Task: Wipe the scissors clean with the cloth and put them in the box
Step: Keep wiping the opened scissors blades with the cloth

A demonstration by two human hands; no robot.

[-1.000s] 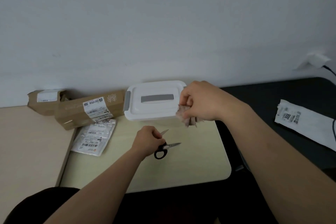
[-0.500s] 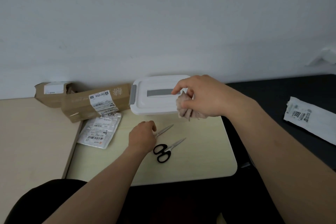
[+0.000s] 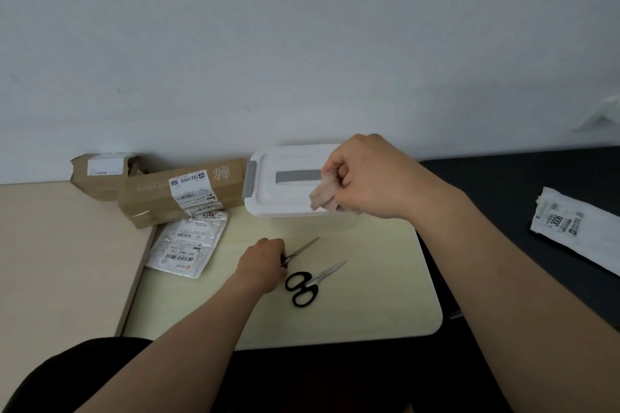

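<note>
Silver scissors [image 3: 302,248] protrude from curled left fingers [image 3: 277,247].

Handles of the silver scissors [image 3: 301,249] beneath the left hand [image 3: 263,260]

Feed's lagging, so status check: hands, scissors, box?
Left hand grips scissors low on the table. Right hand holds cloth by the closed box. Second scissors lie loose.

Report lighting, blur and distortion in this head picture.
Head view: soft, even light, faint shadows, no glare on the white plastic box; wide-angle lens swells the near forearms; the pinkish cloth in the right hand looks slightly smeared; the black-handled scissors look sharp.
</note>
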